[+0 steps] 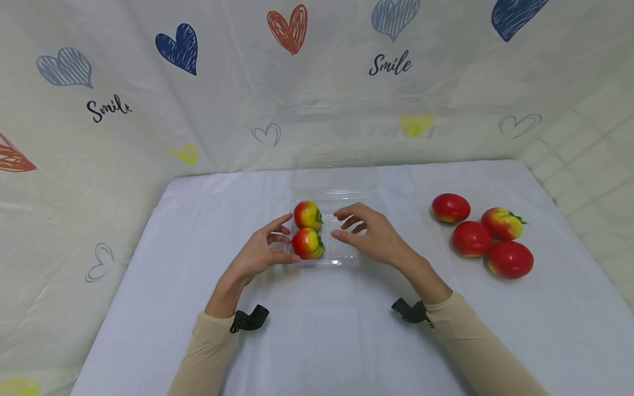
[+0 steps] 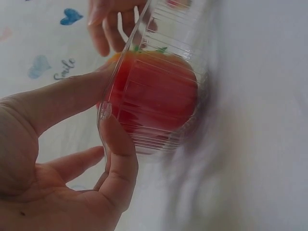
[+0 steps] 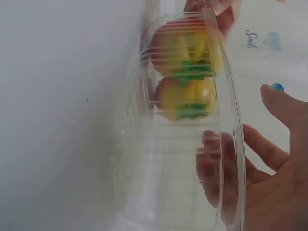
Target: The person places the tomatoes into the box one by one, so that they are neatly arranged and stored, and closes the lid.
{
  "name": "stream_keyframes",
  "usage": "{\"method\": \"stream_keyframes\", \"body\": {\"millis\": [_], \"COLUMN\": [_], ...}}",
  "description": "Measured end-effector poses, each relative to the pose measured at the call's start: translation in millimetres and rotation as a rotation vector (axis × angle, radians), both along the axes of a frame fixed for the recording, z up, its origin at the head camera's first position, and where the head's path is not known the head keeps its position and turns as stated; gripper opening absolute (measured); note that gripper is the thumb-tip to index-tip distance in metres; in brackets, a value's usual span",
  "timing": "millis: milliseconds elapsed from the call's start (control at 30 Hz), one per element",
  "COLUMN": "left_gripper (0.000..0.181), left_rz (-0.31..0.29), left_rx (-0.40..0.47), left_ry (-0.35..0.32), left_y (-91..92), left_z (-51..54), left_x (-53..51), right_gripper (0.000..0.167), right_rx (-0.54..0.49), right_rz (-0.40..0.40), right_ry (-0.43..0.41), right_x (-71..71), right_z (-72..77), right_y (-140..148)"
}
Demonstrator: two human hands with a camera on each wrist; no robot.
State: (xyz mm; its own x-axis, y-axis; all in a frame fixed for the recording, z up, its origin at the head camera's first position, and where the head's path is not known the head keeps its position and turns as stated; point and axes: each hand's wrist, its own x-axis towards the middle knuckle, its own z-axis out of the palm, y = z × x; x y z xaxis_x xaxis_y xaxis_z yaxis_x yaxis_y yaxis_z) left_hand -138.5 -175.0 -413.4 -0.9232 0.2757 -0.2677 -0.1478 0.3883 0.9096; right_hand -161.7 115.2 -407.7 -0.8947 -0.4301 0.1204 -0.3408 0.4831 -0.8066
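Observation:
Two red-and-yellow fruits with green leafy tops (image 1: 307, 243) (image 3: 185, 98) lie one behind the other in the left part of a clear plastic container (image 1: 342, 250). My left hand (image 1: 255, 253) holds the container's left edge, with the rim between its thumb and fingers, beside the near fruit (image 2: 156, 94). Over the container's right side hovers my right hand (image 1: 376, 234), its fingers loosely bent and nothing in them. In the right wrist view, part of that hand (image 3: 274, 197) shows through the clear wall.
The container's clear lid (image 1: 332, 179) stands open behind it, toward the back edge. Several more fruits (image 1: 472, 238) sit clustered on the right of the white-covered table (image 1: 317, 335). A printed cloth (image 1: 228, 110) hangs behind.

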Motion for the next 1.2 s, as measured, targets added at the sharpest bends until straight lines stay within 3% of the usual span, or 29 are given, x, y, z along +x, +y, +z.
{"method": "stream_keyframes", "body": {"millis": [1200], "left_gripper": [0.093], "left_rz": [0.021], "left_rx": [-0.021], "left_ry": [-0.012], "left_y": [-0.7], "left_z": [-5.0], "left_x": [-0.7], "right_gripper": [0.042], "right_rx": [-0.072], "right_rz": [-0.179], "right_ry": [0.057], "right_x": [-11.0], "right_z": [-1.9], "right_y": [56.1]}}
